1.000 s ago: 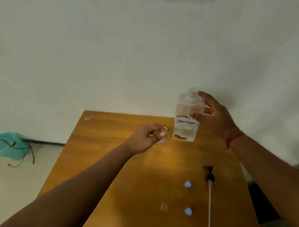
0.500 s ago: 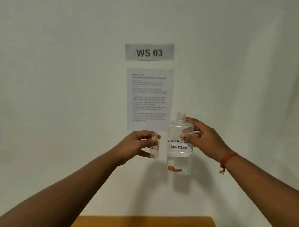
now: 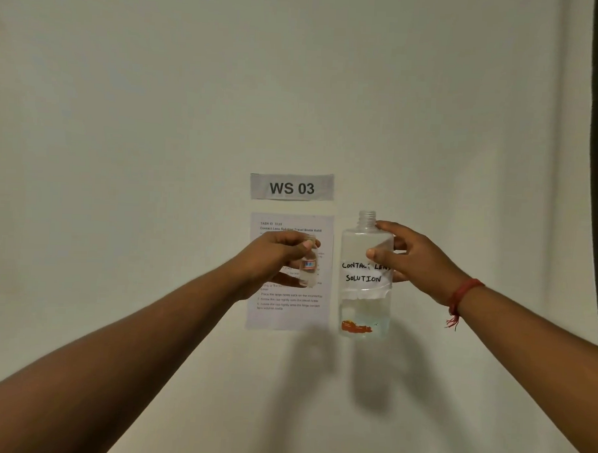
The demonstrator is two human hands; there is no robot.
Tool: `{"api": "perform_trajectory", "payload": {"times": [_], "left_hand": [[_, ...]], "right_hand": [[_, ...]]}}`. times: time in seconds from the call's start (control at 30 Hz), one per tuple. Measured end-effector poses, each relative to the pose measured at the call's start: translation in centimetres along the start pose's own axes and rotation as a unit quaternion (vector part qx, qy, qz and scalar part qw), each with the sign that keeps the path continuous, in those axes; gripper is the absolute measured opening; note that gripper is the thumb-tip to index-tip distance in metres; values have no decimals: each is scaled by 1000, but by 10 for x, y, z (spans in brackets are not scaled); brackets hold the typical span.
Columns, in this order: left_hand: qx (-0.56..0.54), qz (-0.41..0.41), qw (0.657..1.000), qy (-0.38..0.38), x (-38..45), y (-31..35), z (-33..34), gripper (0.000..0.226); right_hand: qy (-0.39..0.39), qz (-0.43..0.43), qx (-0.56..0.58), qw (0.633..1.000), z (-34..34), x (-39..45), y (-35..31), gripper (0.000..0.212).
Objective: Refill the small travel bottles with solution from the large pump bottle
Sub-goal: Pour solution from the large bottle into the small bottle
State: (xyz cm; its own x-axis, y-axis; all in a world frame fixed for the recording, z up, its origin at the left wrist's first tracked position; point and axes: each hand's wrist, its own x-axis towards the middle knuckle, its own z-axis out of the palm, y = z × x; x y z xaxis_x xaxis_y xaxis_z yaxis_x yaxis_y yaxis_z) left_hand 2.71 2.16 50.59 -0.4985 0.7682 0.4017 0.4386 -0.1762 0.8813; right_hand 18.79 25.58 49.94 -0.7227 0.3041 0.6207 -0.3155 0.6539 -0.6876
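Gripping the large bottle [image 3: 366,260] — left holds small bottle [image 3: 308,268].

The large bottle [image 3: 365,280] I hold bears a handwritten label: "CONTACT LENS SOLUTION". A wall sign [image 3: 291,187] reads "WS 03". The sheet [image 3: 288,304] below it is headed "Contact Lens Solution Travel Bottle Refill"; the small bottle's label [image 3: 309,263] is illegible.

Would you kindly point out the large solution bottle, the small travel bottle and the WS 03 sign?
large solution bottle [image 3: 365,273]: head view, on its handwritten white label.
small travel bottle [image 3: 309,266]: head view, on its body by the small coloured label.
WS 03 sign [image 3: 291,187]: head view, on the printed lettering.
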Motion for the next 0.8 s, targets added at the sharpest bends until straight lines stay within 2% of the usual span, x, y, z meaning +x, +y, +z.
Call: {"api": "perform_trajectory", "payload": {"times": [0.4, 0.57, 0.7, 0.8], "left_hand": [[-10, -2, 1000, -9, 8, 4, -3, 20], [-12, -8, 1000, -6, 4, -3, -2, 21], [-5, -18, 1000, -11, 1, -12, -1, 22], [-6, -19, 1000, -11, -1, -18, 1, 22]], "right_hand": [[-36, -3, 3, 999, -10, 12, -12, 58], [-69, -23, -123, 990, -6, 12, -17, 58], [-96, -50, -261, 959, 4, 14, -19, 63], [-106, -69, -318, 940, 12, 14, -20, 67]]}}
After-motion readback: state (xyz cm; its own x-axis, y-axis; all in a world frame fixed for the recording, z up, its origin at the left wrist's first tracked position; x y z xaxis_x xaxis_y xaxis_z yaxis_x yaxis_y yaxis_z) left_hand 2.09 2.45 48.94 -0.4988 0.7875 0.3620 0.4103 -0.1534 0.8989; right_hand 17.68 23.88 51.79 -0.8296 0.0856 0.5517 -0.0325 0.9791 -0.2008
